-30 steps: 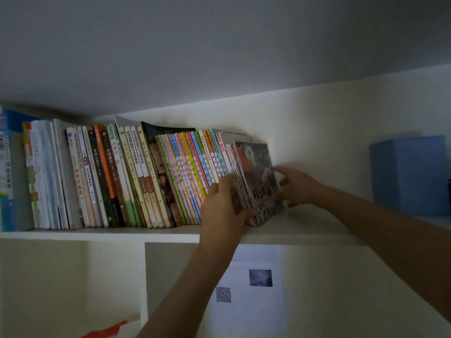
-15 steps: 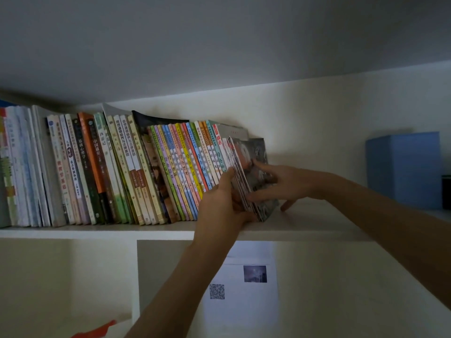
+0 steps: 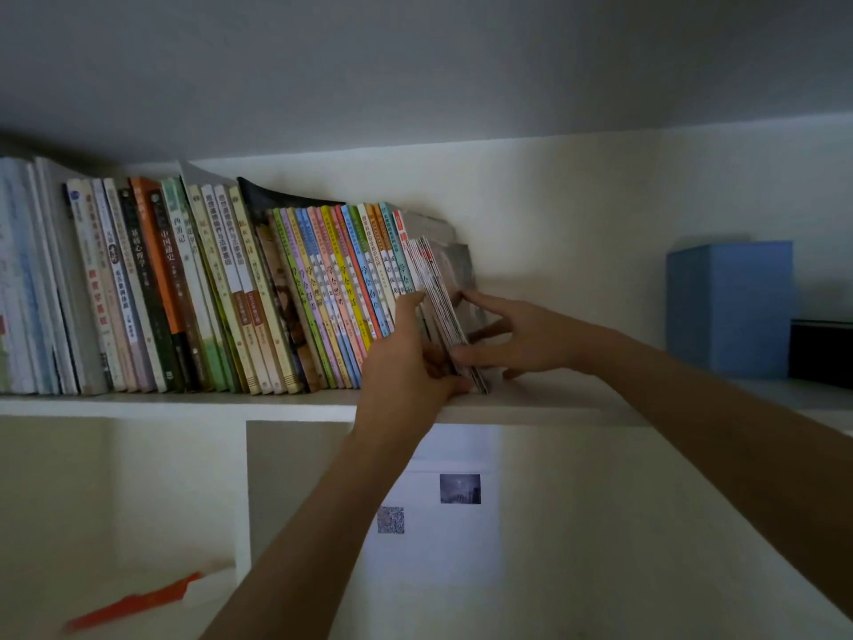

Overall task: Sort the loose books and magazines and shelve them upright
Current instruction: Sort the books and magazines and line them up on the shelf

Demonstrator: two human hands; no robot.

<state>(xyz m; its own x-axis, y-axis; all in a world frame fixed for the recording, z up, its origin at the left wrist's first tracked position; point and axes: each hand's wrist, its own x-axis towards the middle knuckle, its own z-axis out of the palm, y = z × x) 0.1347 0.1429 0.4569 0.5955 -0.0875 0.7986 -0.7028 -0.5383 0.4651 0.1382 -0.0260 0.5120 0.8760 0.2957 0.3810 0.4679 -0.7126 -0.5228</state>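
A long row of books (image 3: 221, 288) stands on the top shelf (image 3: 184, 401), leaning slightly left. At its right end is a bundle of thin magazines (image 3: 438, 297) with a dark cover facing right. My left hand (image 3: 406, 362) grips the bundle's front edge and lower spines. From the right, my right hand (image 3: 517, 337) presses spread fingers flat against the cover. The magazines stand nearly upright against the row.
A blue box (image 3: 729, 309) stands further right on the shelf, with a black object (image 3: 821, 353) beside it. Below, a white sheet with a QR code (image 3: 434, 510) hangs in a cubby. A red item (image 3: 134, 602) lies in the lower left compartment.
The magazine bundle has been pushed left and more upright against the row. My right hand moved from behind the bundle onto its cover, fingers spread. The view shifted a little right.
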